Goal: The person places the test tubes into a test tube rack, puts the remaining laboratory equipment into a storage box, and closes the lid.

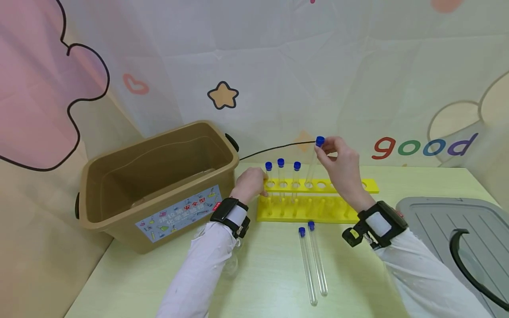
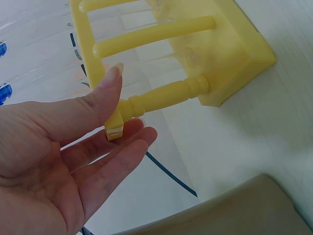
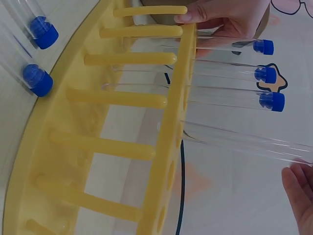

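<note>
A yellow test tube rack (image 1: 310,215) stands on the table. My left hand (image 1: 249,183) pinches the end of its top bar between thumb and fingers, as the left wrist view shows. My right hand (image 1: 343,165) holds a glass test tube with a blue cap (image 1: 320,141) near its top. The tube's lower end is in a hole of the top bar, seen in the right wrist view. Three blue-capped test tubes (image 3: 266,75) stand in the rack's left part. Two more capped test tubes (image 1: 308,265) lie on the table before the rack.
A brown plastic bin (image 1: 159,145) with a label (image 1: 180,214) stands at the left. A grey lid (image 1: 433,221) with a black handle (image 1: 465,265) lies at the right. Clear glassware (image 1: 231,265) is partly hidden by the left forearm. A printed cloth (image 1: 270,101) hangs behind.
</note>
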Demonstrator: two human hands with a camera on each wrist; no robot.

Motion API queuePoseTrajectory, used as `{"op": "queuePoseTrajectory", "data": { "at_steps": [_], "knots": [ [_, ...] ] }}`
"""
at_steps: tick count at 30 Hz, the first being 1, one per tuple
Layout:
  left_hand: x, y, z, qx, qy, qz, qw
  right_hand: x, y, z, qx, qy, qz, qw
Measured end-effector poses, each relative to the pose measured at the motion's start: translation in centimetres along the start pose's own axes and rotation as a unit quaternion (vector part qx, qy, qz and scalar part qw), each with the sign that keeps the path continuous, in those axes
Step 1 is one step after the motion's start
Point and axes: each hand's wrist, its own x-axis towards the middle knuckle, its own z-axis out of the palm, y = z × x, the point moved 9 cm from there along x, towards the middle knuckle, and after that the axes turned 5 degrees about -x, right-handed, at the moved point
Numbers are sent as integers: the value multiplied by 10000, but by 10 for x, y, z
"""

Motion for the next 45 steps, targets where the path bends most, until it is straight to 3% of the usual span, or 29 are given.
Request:
{"op": "queuePoseTrajectory", "data": {
  "at_steps": [24, 45],
  "knots": [
    [2, -1, 1, -8, -54, 46, 10000, -28, 21, 24, 126, -453, 130, 9988],
    [3, -1, 2, 65, -16, 75, 9999, -35, 30, 32, 57, -602, 251, 9979]
  ]
}}
